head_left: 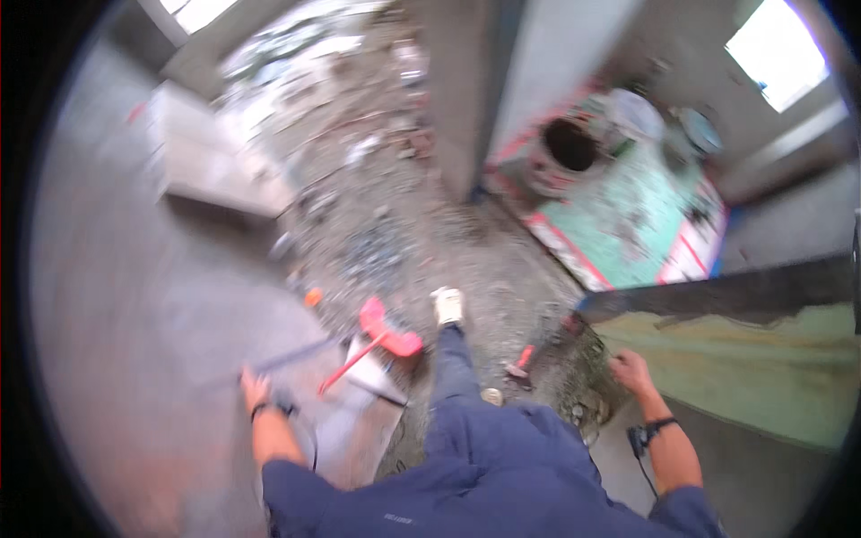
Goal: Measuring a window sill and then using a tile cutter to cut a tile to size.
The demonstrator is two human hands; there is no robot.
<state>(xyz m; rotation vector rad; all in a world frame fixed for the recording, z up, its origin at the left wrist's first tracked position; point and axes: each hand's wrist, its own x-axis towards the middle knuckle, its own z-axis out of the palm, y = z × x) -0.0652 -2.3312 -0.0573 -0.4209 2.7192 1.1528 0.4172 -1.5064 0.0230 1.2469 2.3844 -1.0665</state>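
Note:
My left hand (254,387) is low on the left, its fingers closed on a long thin greyish bar (291,356). The bar slants toward the middle over a pale smooth surface, and blur hides its exact kind. To the right of that hand lies a red tool (354,361) with a straight handle and a broad curved end. My right hand (630,369) hangs on the right beside a yellow-green panel (735,368). Its fingers are curled, and no object shows in them. A strapped device sits on each wrist.
One shoe (447,307) is forward on rubble-strewn ground (377,247). A red-handled hammer-like tool (520,361) lies right of my leg. A pale block (211,161) stands far left. Beyond a pillar (457,99), a dark-mouthed bucket (556,161) sits on a green sheet (619,211).

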